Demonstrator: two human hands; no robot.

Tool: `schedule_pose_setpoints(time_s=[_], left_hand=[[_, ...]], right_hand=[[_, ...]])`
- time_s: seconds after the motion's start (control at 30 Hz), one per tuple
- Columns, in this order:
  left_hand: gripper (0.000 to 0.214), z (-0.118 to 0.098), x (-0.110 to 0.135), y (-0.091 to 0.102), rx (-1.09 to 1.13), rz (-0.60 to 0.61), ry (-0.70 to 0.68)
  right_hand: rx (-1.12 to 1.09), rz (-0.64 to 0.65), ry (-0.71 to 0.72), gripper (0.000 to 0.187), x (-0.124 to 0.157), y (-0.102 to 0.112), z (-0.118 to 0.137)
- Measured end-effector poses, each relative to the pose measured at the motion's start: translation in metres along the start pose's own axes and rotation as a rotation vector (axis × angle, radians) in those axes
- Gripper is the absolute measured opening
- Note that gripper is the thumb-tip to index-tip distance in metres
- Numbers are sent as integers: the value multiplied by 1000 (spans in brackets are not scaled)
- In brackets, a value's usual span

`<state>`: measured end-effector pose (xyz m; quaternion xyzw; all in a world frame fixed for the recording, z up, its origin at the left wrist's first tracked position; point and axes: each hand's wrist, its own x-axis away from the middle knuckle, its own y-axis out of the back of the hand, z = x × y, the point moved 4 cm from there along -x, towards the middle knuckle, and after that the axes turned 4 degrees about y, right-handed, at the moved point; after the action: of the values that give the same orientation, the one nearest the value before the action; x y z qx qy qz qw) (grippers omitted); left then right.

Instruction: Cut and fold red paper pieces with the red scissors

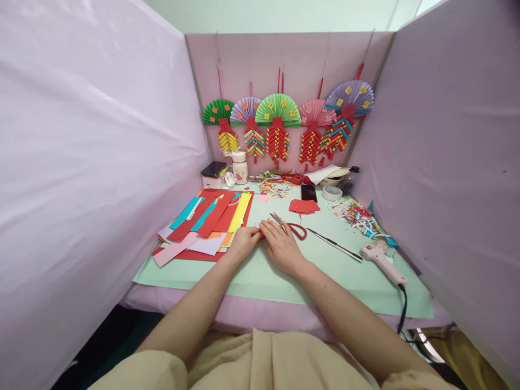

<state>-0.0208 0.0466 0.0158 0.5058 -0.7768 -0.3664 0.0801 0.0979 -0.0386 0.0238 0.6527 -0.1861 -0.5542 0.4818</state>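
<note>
My left hand (242,242) and my right hand (281,246) rest close together on the pale green mat (260,276), fingers curled and pinching a small red paper piece (262,234) between them. Red-handled scissors (289,226) lie just beyond my right hand's fingertips. A pile of coloured paper sheets (207,222) lies directly left of my left hand.
A pink glue gun (382,259) with a black cord lies at the right, thin sticks (333,244) beside it. Red paper squares (304,206), a phone (309,192), tape roll (332,193) and paper scraps (357,214) sit farther back. Paper fan decorations (278,127) hang on the rear wall.
</note>
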Motion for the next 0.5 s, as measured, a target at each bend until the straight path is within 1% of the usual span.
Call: schedule_pose_setpoints(time_s=[0.13,0.23,0.5], left_hand=[[28,-1,0,-1,22,-4,-10],[23,-4,-1,-2,85,-2,-8],[25,-5,-6,-7,267,-10,93]], right_hand=[[6,7,-9,61,0,-1,0],[0,7,-12,60,-1,-1,0],[-29,11,-23,63,-1,-2,-1]])
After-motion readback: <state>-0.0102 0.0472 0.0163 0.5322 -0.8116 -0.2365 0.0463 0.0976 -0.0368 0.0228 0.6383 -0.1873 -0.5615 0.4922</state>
